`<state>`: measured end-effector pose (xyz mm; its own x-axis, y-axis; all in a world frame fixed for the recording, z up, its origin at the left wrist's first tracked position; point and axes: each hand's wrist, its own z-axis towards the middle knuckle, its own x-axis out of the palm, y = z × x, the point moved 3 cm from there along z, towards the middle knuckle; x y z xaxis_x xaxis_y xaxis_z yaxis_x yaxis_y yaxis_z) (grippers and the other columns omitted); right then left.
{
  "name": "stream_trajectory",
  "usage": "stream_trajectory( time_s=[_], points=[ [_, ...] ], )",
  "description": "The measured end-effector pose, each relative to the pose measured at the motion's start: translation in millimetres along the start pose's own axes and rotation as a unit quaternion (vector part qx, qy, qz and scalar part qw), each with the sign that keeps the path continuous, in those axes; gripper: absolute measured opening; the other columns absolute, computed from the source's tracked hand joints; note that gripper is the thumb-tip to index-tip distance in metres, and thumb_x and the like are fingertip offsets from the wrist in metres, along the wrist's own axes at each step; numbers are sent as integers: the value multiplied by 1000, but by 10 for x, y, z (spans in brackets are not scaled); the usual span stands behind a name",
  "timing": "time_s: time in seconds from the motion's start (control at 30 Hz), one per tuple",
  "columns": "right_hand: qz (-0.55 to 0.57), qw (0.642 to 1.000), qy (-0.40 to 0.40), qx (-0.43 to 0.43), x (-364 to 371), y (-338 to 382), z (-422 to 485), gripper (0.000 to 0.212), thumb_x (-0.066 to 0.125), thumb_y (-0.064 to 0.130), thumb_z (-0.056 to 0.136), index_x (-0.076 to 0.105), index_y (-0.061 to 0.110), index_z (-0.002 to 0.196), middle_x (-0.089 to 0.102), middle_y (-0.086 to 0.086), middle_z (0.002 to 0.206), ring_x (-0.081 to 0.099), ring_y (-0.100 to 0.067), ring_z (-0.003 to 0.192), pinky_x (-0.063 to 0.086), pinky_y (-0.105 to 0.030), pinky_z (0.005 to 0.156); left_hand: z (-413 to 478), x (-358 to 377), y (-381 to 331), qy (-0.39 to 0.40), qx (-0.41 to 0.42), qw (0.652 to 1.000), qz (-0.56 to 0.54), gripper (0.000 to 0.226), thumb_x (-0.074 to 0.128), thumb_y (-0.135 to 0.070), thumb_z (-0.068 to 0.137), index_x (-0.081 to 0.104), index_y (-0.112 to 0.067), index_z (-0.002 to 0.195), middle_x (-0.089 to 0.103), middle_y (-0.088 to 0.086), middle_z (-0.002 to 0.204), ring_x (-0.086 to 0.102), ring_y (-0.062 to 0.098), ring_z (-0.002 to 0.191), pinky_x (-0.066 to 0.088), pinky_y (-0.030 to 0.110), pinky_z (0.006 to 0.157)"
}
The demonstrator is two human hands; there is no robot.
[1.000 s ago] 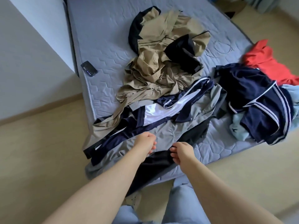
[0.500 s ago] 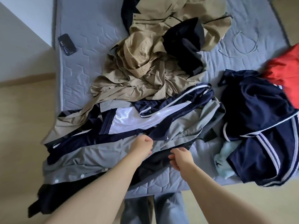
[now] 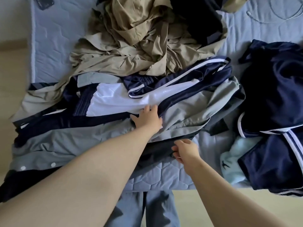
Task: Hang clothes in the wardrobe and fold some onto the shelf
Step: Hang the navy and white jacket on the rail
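The left hand [image 3: 147, 120] had been advanced, fingers spread, onto the navy-and-white jacket [image 3: 114, 102]. The dark garment [image 3: 157, 149] was pinched by the right hand [image 3: 184, 150]. A garment was probably being selected.

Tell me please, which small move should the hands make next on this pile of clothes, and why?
Probably the left hand should close on the navy and white jacket and lift it off the grey shirt. The jacket lies on top of the pile and the left fingers touch it. The right hand pinches the dark garment underneath, so it can hold the rest down.
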<state>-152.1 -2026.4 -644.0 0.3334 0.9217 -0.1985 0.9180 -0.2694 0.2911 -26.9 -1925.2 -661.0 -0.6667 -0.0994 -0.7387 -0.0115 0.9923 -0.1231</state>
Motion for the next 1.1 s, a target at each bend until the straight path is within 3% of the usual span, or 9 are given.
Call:
stream_trajectory(
  time_s=[0.1, 0.2, 0.4, 0.53, 0.7, 0.77, 0.87, 1.0, 1.1],
  points=[
    [-1, 1000, 6, -13, 15, -83, -39, 13, 46, 12, 92, 52, 14, 80, 56, -2, 71, 45, -14, 53, 36, -22, 48, -35, -60, -24, -40, 40, 995, -76, 13, 37, -11, 90, 41, -17, 79, 56, 2, 87, 46, 29, 87, 32, 31, 70],
    [-8, 1000, 10, -20, 40, -165, -203, 15, 46, 10, 92, 54, 13, 79, 55, -3, 70, 45, -16, 54, 36, -23, 51, -187, -205, 55, -30, 58, 984, -164, 12, 35, -8, 88, 35, -15, 77, 43, -2, 66, 41, 26, 69, 22, 29, 49],
    [-12, 996, -12, -93, 102, 175, -639, 22, 40, 8, 88, 56, 18, 99, 54, 0, 73, 47, -14, 55, 40, -25, 54, -682, -723, 397, -52, 10, 951, -306, 23, 34, -13, 89, 37, -28, 71, 41, -3, 73, 39, 22, 73, 31, 31, 65],
    [-2, 992, -3, -129, 255, 562, -1006, 26, 42, 20, 93, 50, 19, 117, 56, -2, 83, 49, -15, 59, 40, -24, 52, -1101, -1094, 623, -73, -8, 904, -421, 29, 36, -11, 84, 33, -23, 58, 35, -6, 55, 29, 14, 52, 22, 28, 52],
    [95, 991, 73, -53, 553, 866, -1604, 46, 45, 50, 92, 49, 14, 121, 57, -8, 94, 57, -20, 64, 48, -27, 57, -1712, -1562, 882, 14, 56, 883, -467, 23, 62, -31, 82, 57, -12, 70, 52, -6, 63, 47, 11, 62, 31, 23, 63],
    [46, 992, 52, -105, 640, 948, -1764, 50, 48, 47, 91, 44, 12, 127, 57, -5, 93, 59, -20, 66, 51, -28, 58, -1899, -1768, 1003, 41, 79, 896, -436, 17, 70, -32, 76, 65, -18, 83, 61, -9, 75, 55, 6, 74, 38, 21, 71],
    [23, 978, 24, -204, 769, 1073, -2121, 44, 49, 31, 90, 42, 8, 127, 57, -8, 93, 62, -26, 76, 46, -28, 57, -2223, -2154, 1278, 10, 105, 913, -393, 17, 75, -27, 70, 60, -31, 74, 54, -7, 79, 50, 9, 79, 36, 22, 72],
    [-48, 936, 38, -346, 1004, 1223, -2617, 47, 44, 12, 87, 33, 14, 132, 54, -2, 87, 55, -23, 77, 43, -31, 69, -2688, -2655, 1705, -86, 96, 893, -431, 20, 75, -14, 65, 60, -27, 63, 60, -9, 64, 54, 1, 60, 38, 11, 60],
    [-225, 866, 49, -443, 1297, 1299, -2999, 53, 48, 9, 83, 37, 24, 133, 48, -6, 122, 50, -25, 96, 42, -32, 81, -3020, -2933, 1972, -138, 109, 859, -481, 18, 69, -5, 70, 58, -18, 65, 64, -7, 55, 59, 6, 57, 43, 15, 60]
  ],
)
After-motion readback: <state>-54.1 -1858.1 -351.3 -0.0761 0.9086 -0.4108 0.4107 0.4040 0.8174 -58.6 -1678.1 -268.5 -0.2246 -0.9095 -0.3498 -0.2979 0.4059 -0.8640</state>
